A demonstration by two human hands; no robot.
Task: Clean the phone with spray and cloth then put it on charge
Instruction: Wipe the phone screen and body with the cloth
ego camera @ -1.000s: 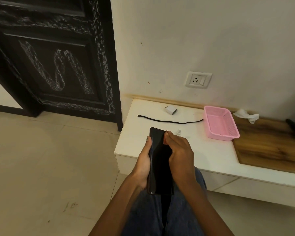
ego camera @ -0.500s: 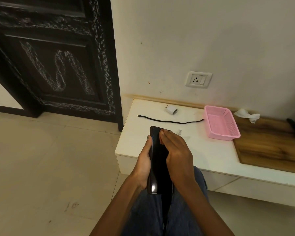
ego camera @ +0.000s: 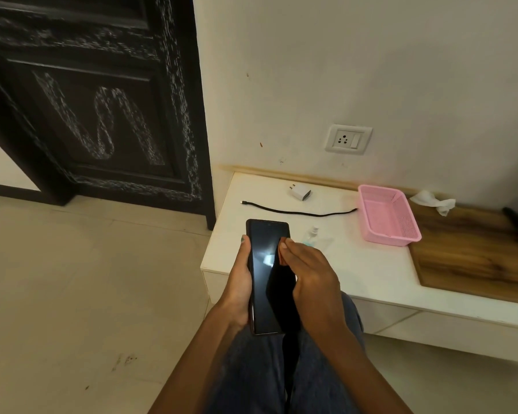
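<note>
I sit facing a low white ledge (ego camera: 368,264). My left hand (ego camera: 240,282) grips the left edge of a black phone (ego camera: 265,258), held upright over my knees with its screen towards me. My right hand (ego camera: 308,270) lies over the phone's right side, fingers curled, pressing what looks like a dark cloth (ego camera: 283,297) against the screen; most of the cloth is hidden. A small clear spray bottle (ego camera: 311,234) lies on the ledge just beyond my right hand. Farther back lie a black cable (ego camera: 296,212) and a white charger plug (ego camera: 300,192). A wall socket (ego camera: 348,139) is above them.
A pink plastic basket (ego camera: 388,216) stands on the ledge at the right, with a crumpled white tissue (ego camera: 434,201) behind it. A wooden board (ego camera: 473,255) covers the ledge's right part. A dark carved door (ego camera: 96,115) stands at the left, above pale floor tiles (ego camera: 87,294).
My right hand has slid down and to the right over the screen, uncovering the phone's top. The phone has turned to face me more. My left hand keeps its grip.
</note>
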